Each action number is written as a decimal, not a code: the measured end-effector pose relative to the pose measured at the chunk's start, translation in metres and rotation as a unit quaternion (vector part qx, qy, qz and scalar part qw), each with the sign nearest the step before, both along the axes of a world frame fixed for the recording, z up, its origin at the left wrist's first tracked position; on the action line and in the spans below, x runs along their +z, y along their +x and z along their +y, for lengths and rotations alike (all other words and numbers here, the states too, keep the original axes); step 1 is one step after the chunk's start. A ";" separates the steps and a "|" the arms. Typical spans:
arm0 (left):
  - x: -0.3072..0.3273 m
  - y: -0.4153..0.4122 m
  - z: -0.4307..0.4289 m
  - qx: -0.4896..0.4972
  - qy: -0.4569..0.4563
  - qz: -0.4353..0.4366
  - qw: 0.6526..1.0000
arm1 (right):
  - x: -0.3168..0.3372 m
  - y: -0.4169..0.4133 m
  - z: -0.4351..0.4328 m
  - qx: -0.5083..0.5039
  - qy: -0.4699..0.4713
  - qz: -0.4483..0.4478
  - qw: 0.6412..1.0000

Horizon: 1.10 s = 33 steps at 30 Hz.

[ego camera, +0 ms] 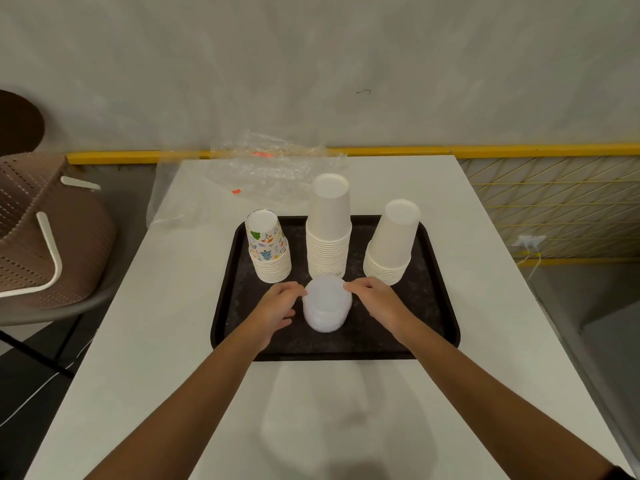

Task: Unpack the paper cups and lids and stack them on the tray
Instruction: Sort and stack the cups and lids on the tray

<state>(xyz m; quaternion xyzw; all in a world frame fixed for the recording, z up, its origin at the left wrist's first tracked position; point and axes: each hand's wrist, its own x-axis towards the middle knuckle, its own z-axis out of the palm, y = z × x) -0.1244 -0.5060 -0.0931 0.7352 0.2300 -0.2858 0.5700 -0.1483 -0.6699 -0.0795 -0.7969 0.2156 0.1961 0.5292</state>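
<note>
A black tray point(436, 306) lies on the white table. Three upturned cup stacks stand at its back: a patterned stack point(268, 247) on the left, a tall white stack point(329, 226) in the middle, a shorter white stack point(391, 242) on the right. A stack of translucent white lids point(326, 304) stands on the tray's front middle. My left hand point(277, 304) touches the lid stack's left side with curled fingers. My right hand point(375, 301) touches its right side near the top. Both hands flank the stack.
Crumpled clear plastic wrapping point(263, 171) lies on the table's far end behind the tray. A brown perforated chair point(41, 230) stands left of the table. A yellow rail point(519, 150) and a wire grid run along the wall at right.
</note>
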 end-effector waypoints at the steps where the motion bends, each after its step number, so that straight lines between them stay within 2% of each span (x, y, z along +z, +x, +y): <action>1: 0.001 -0.002 0.000 0.008 0.003 -0.006 1.000 | 0.004 -0.002 -0.002 0.007 -0.011 -0.005 1.000; 10: 0.044 -0.009 -0.002 0.005 0.007 -0.078 0.997 | 0.064 -0.004 -0.009 0.050 0.000 -0.076 0.996; 15: 0.078 -0.006 0.006 -0.034 0.033 -0.189 0.981 | 0.086 0.007 0.004 0.079 0.031 -0.106 0.991; 19: 0.094 -0.001 0.024 -0.042 0.041 -0.240 0.969 | 0.092 0.010 0.019 0.084 0.056 -0.111 0.989; 26: 0.099 0.009 0.078 -0.029 0.050 -0.269 0.961 | 0.094 0.013 0.064 0.090 0.090 -0.110 0.986; 33: 0.098 0.039 0.148 -0.049 0.053 -0.264 0.962 | 0.118 0.040 0.125 0.072 0.085 -0.164 0.980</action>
